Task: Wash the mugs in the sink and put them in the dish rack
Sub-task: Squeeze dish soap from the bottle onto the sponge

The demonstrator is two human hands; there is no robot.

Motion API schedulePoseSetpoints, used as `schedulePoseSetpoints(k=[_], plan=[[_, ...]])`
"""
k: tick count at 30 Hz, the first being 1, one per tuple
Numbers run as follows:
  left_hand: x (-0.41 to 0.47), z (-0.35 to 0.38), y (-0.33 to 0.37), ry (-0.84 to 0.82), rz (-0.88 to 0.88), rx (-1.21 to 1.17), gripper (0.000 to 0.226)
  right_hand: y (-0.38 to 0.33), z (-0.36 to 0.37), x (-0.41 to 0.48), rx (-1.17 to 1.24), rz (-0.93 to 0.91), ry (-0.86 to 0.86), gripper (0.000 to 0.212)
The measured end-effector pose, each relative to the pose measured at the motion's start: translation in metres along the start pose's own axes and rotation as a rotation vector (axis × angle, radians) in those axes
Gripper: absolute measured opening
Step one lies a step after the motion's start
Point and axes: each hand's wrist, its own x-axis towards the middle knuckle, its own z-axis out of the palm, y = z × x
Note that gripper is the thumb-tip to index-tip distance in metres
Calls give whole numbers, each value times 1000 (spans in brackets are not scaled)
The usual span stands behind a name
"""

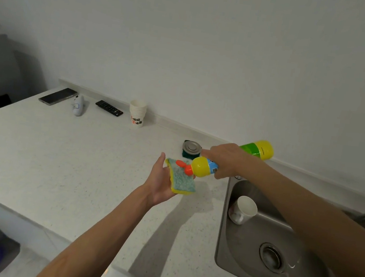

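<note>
Plain white wall [213, 48] — pale speckled countertop [57, 156], even light.

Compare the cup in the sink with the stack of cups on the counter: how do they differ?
The lone cup lies tilted against the sink wall; the stack of cups is several nested, standing upright on the counter. Both are white.
</note>
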Motion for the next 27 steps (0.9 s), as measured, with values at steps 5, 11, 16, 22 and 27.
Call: schedulePoseSetpoints(k=[5,11,16,22,27], plan=[[2,0,-1,5,-1,13,84,-4,3,1,-19,-2,7,61],[4,-2,-1,-9,-12,24,84,-7,4,5,-100,-15,31,52],[7,-7,-1,-7,-11,10,86,-11,8,9,-127,33,33,54],[11,-14,-1,30,-7,-18,86,-18,18,18,-195,174,52,57],[14,-24,4,23,-4,-79,88,-11,34,20,224,302,92,74]])
